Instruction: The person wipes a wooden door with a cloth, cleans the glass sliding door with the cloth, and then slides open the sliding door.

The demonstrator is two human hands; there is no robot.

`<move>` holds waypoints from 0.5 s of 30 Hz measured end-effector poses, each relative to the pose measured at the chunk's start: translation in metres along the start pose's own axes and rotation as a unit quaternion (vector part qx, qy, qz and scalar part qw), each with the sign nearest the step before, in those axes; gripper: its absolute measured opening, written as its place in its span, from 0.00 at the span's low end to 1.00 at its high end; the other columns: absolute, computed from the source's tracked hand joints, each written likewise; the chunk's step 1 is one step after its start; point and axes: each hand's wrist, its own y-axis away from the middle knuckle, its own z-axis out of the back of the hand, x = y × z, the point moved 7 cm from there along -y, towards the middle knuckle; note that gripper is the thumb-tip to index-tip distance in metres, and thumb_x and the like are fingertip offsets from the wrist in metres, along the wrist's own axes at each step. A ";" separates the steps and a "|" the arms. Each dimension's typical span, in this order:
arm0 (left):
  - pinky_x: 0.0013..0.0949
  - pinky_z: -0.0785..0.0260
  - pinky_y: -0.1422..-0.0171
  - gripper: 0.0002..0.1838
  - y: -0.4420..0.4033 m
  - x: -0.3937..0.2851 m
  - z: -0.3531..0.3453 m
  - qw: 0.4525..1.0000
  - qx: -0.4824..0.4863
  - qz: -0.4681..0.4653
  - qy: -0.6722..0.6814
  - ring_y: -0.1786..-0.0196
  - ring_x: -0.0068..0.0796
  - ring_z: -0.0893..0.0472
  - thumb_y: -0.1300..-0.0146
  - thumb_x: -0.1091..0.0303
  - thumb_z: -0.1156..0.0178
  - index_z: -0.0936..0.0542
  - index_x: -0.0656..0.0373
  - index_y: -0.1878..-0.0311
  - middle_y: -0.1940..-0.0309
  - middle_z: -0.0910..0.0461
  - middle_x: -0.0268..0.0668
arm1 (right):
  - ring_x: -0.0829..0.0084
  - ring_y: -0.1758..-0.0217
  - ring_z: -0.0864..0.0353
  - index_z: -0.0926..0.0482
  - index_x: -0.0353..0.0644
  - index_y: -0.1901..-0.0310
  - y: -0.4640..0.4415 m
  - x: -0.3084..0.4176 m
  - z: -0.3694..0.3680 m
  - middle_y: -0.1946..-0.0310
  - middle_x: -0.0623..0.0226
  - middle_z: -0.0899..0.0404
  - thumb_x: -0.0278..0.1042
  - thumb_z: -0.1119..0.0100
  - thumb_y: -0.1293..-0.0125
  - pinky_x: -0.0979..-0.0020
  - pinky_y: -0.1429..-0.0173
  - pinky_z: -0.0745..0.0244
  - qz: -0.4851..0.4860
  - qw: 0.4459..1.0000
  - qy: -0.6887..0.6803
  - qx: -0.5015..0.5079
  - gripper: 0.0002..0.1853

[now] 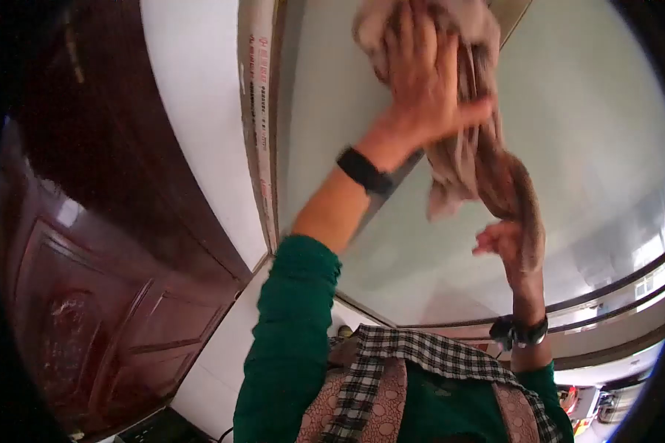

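My left hand (pixel 421 81) is raised high against the pale, glossy panel (pixel 591 111), palm turned away from me. Its fingers are stretched out and lie flat over a bunched brown-beige cloth (pixel 484 44), with the thumb sticking out to the side. A long end of the cloth hangs down toward my right hand (pixel 506 244), which is lower, near the panel. That end lies over the side of the right hand, and the fingers I can see there are apart and slightly bent. Part of the right hand is hidden behind the cloth.
A dark red-brown panelled door (pixel 81 317) stands on the left, beside a white wall (pixel 199 88). A frame strip with red printed lettering (pixel 258 111) edges the pale panel. Curved-looking metal rails (pixel 606 295) run at lower right, with blurred items (pixel 587 406) beyond.
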 end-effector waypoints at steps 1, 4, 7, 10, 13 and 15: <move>0.55 0.41 0.38 0.39 -0.013 0.035 -0.012 0.994 -0.098 -0.018 -0.048 0.36 0.60 0.38 0.42 0.39 0.43 0.32 0.66 0.42 0.37 0.40 0.58 | 0.66 0.62 0.18 0.26 0.31 0.50 0.008 -0.013 0.000 0.65 0.52 0.20 0.22 0.48 0.34 0.63 0.56 0.20 0.070 0.990 0.119 0.027 0.12; 0.62 0.57 0.30 0.46 -0.004 0.123 0.018 0.996 0.022 0.078 -0.048 0.29 0.56 0.49 0.44 0.39 0.40 0.43 0.53 0.29 0.28 0.49 0.42 | 0.71 0.60 0.19 0.22 0.32 0.56 0.031 -0.087 0.015 0.64 0.60 0.20 0.28 0.48 0.31 0.71 0.52 0.23 0.026 0.948 0.318 0.019 0.10; 0.49 0.45 0.38 0.38 0.136 0.161 0.027 0.772 0.152 0.280 0.550 0.39 0.46 0.38 0.48 0.38 0.39 0.35 0.55 0.42 0.41 0.36 0.42 | 0.74 0.63 0.18 0.21 0.34 0.56 0.052 -0.163 0.058 0.66 0.62 0.18 0.33 0.48 0.31 0.73 0.57 0.23 -0.089 0.950 0.296 -0.031 0.11; 0.39 0.33 0.78 0.28 0.318 0.121 0.045 0.282 0.056 0.427 0.857 0.70 0.29 0.24 0.31 0.39 0.60 0.26 0.57 0.58 0.62 0.23 0.38 | 0.74 0.65 0.18 0.21 0.35 0.57 0.064 -0.223 0.079 0.67 0.62 0.17 0.37 0.48 0.30 0.73 0.60 0.23 -0.176 0.926 0.330 -0.048 0.13; 0.38 0.27 0.64 0.27 0.451 0.072 0.085 0.195 -0.171 0.653 0.711 0.63 0.34 0.24 0.34 0.38 0.57 0.27 0.56 0.56 0.60 0.23 0.40 | 0.74 0.66 0.18 0.21 0.36 0.57 0.076 -0.262 0.094 0.67 0.61 0.18 0.39 0.48 0.30 0.71 0.61 0.23 -0.168 0.917 0.362 0.018 0.14; 0.38 0.28 0.60 0.27 0.525 0.067 0.104 0.215 -0.211 0.730 0.614 0.60 0.34 0.25 0.33 0.39 0.56 0.28 0.55 0.54 0.58 0.24 0.40 | 0.73 0.66 0.19 0.22 0.34 0.57 0.090 -0.289 0.103 0.68 0.62 0.18 0.39 0.49 0.30 0.70 0.61 0.24 -0.238 0.903 0.357 0.005 0.15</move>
